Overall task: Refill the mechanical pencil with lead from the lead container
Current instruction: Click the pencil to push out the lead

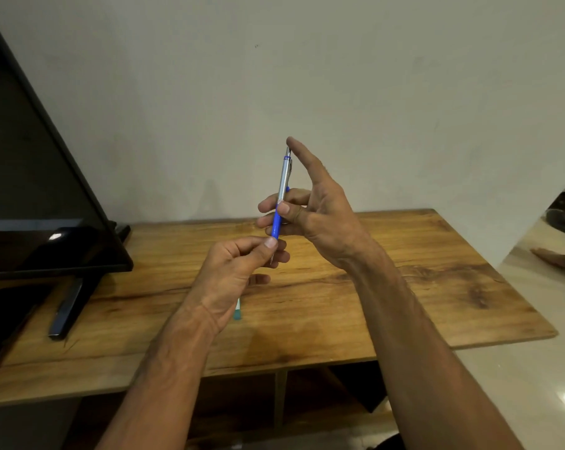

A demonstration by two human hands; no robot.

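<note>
A mechanical pencil (282, 186) with a silver barrel and a blue grip stands nearly upright above the table, tip pointing down. My right hand (310, 209) holds it at the grip between thumb and fingers, with the index finger stretched up onto the push button at the top. My left hand (239, 271) is just below, its thumb and fingertips pinched at the pencil's tip. A teal-and-white lead container (238, 311) lies on the wooden table (404, 287), mostly hidden behind my left wrist.
A dark flat screen (31, 190) on a stand leans at the table's left. A black slab (2, 316) lies flat at the left front edge. Right of the table is pale tiled floor, where part of another person (563, 258) shows.
</note>
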